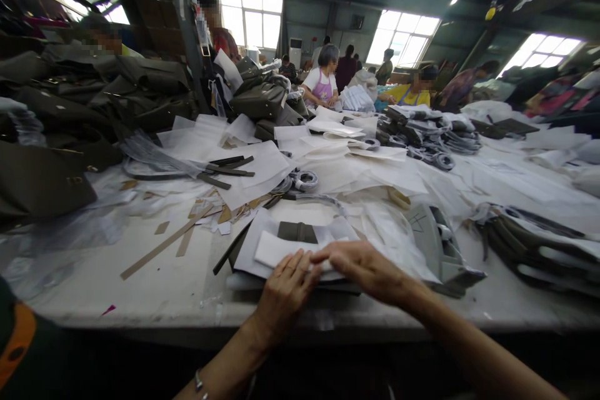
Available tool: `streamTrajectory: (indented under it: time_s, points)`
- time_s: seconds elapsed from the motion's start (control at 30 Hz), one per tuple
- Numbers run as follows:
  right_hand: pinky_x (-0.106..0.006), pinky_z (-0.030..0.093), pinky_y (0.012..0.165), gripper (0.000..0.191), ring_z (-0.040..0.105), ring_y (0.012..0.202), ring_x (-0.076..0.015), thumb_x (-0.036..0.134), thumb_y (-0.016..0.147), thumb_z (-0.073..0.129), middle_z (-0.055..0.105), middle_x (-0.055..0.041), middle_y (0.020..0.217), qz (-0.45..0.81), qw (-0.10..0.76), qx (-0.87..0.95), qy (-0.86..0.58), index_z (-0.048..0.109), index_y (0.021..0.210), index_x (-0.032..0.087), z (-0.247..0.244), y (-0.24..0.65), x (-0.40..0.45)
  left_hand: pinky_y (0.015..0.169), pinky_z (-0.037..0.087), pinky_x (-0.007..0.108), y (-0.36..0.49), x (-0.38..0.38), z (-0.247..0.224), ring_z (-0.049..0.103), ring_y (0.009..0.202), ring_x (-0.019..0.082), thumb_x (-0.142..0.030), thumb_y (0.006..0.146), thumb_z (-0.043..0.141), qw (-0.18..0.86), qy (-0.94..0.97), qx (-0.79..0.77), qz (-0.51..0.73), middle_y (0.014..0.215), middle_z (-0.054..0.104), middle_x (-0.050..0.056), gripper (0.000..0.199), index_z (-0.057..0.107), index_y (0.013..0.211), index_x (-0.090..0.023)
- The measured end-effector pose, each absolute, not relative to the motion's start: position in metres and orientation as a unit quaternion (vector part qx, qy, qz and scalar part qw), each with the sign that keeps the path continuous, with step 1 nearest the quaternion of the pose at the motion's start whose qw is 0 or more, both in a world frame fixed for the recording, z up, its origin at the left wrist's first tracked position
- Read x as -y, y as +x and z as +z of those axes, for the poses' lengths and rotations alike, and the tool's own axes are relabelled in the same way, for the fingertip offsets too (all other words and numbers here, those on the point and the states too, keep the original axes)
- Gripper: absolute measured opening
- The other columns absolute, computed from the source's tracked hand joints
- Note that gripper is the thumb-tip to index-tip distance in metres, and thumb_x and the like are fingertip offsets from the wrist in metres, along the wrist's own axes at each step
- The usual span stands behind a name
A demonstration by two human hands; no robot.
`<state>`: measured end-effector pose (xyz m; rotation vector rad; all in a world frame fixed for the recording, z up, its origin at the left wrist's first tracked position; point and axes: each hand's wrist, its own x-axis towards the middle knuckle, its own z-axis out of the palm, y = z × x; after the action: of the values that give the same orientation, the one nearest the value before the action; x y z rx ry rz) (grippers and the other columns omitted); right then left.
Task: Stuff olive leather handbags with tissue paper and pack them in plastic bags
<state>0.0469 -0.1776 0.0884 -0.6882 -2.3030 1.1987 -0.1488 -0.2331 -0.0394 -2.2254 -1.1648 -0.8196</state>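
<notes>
A dark olive handbag (298, 232) lies flat near the table's front edge, with white sheets on it and its handle bent up behind. Across its front rests a folded white padding sheet (272, 250). My left hand (289, 284) lies on this sheet with its fingers stretched out flat. My right hand (359, 262) meets it from the right, fingers bent down and closed over the sheet's near edge. Its fingertips touch my left fingers. What lies beneath the right palm is hidden.
Cut strips (164, 244) and scraps litter the table (140, 300) at left. White paper sheets (262, 165) spread behind. An olive bag stack (539, 250) stands at right, beside a grey bag piece (435, 244). More bags (47, 175) are heaped left. A co-worker (323, 78) works across the table.
</notes>
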Motion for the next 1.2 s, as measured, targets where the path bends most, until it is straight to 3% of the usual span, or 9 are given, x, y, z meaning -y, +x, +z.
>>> streamTrajectory:
  time_s: [0.13,0.23,0.3,0.37,0.47,0.6,0.7,0.8,1.2]
  points:
    - [-0.037,0.041,0.109,0.039,0.053,0.127,-0.0230,0.036,0.095,0.055,0.063,-0.0099,0.132,0.376,0.190,0.883,-0.207,0.061,0.131,0.022,0.070,0.055,0.237,0.103,0.045,0.037,-0.153,0.227,-0.038,0.055,0.124,0.024,-0.022,0.101,0.031,0.235,-0.818,0.420,-0.314,0.129,0.064,0.009,0.040,0.059,0.129,-0.016]
    - [-0.026,0.054,0.084,0.030,0.070,0.094,-0.0175,0.041,0.096,0.054,0.075,-0.0074,0.101,0.443,0.261,0.832,-0.211,0.071,0.112,0.022,0.051,0.074,0.254,0.102,0.046,0.038,-0.153,0.227,-0.036,0.056,0.123,0.024,-0.017,0.099,0.032,0.241,-0.826,0.414,-0.296,0.128,0.064,0.008,0.039,0.060,0.127,-0.015]
    - [-0.023,0.054,0.072,0.024,0.069,0.077,-0.0149,0.037,0.096,0.055,0.074,-0.0049,0.083,0.425,0.287,0.824,-0.241,0.073,0.096,0.021,0.035,0.087,0.256,0.101,0.047,0.038,-0.154,0.228,-0.034,0.057,0.122,0.024,-0.014,0.098,0.033,0.246,-0.827,0.413,-0.291,0.128,0.065,0.008,0.039,0.060,0.127,-0.015]
    - [-0.028,0.053,0.078,0.017,0.067,0.086,-0.0183,0.033,0.091,0.064,0.073,-0.0070,0.091,0.329,0.279,0.855,-0.288,0.072,0.099,0.020,0.017,0.094,0.255,0.100,0.047,0.038,-0.154,0.228,-0.033,0.057,0.122,0.024,-0.012,0.098,0.033,0.243,-0.829,0.413,-0.288,0.128,0.065,0.009,0.040,0.060,0.127,-0.015]
    - [-0.041,0.048,0.093,0.037,0.059,0.107,-0.0259,0.027,0.084,0.071,0.067,-0.0110,0.115,0.183,0.236,0.899,-0.321,0.065,0.119,0.021,-0.010,0.088,0.252,0.100,0.048,0.039,-0.155,0.227,-0.033,0.056,0.124,0.025,-0.012,0.097,0.035,0.237,-0.832,0.413,-0.284,0.128,0.064,0.010,0.039,0.059,0.128,-0.014]
    - [-0.040,0.046,0.082,0.029,0.058,0.094,-0.0245,0.020,0.086,0.066,0.068,-0.0077,0.104,0.095,0.237,0.902,-0.349,0.067,0.114,0.023,-0.037,0.065,0.250,0.101,0.048,0.039,-0.160,0.223,-0.033,0.055,0.125,0.025,-0.012,0.097,0.037,0.233,-0.834,0.417,-0.275,0.129,0.064,0.011,0.039,0.057,0.130,-0.014]
    - [-0.037,0.043,0.076,0.010,0.055,0.085,-0.0215,0.021,0.091,0.060,0.067,-0.0055,0.089,0.088,0.290,0.891,-0.339,0.069,0.095,0.022,-0.046,0.054,0.248,0.103,0.046,0.039,-0.167,0.218,-0.033,0.054,0.127,0.024,-0.012,0.097,0.038,0.234,-0.837,0.415,-0.270,0.130,0.063,0.012,0.038,0.057,0.130,-0.014]
    - [-0.034,0.041,0.072,0.017,0.053,0.078,-0.0197,0.020,0.095,0.054,0.063,-0.0041,0.078,0.092,0.325,0.878,-0.341,0.065,0.082,0.019,-0.046,0.051,0.246,0.104,0.045,0.039,-0.175,0.212,-0.034,0.054,0.127,0.023,-0.010,0.097,0.038,0.240,-0.839,0.406,-0.270,0.130,0.064,0.011,0.038,0.056,0.130,-0.014]
    - [-0.033,0.042,0.069,0.019,0.056,0.070,-0.0171,0.023,0.095,0.055,0.063,-0.0025,0.072,0.149,0.294,0.905,-0.267,0.061,0.078,0.020,-0.021,0.067,0.263,0.107,0.043,0.040,-0.188,0.199,-0.040,0.054,0.127,0.023,-0.011,0.098,0.039,0.243,-0.840,0.401,-0.273,0.130,0.063,0.010,0.036,0.057,0.128,-0.013]
